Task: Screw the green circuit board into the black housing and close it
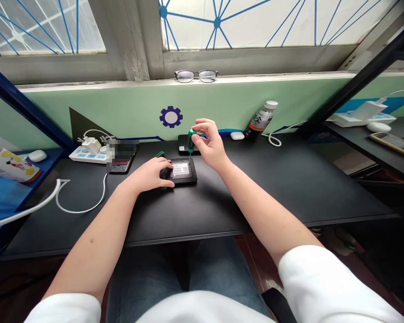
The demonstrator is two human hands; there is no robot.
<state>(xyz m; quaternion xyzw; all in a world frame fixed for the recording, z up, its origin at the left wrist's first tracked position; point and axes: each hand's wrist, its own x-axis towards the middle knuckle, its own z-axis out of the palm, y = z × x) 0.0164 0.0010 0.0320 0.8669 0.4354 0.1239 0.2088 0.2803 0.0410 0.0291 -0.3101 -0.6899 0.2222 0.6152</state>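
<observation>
A small black box-shaped device [182, 172] with a white label on top lies on the black desk [256, 188]. My left hand [151, 174] rests on its left side, fingers curled against the edge, holding it down. My right hand [210, 142] pinches the top of a green-handled screwdriver [190, 144], which stands upright with its tip on the device's far right corner. A second green-handled tool [160, 154] lies just behind my left hand.
Another black box [184, 144] sits behind the device. A white power strip [87, 152], a phone [121, 165] and a white cable [81, 202] lie left. A bottle [261, 120], an earbud case [237, 135] and glasses [195, 76] on the sill are farther back.
</observation>
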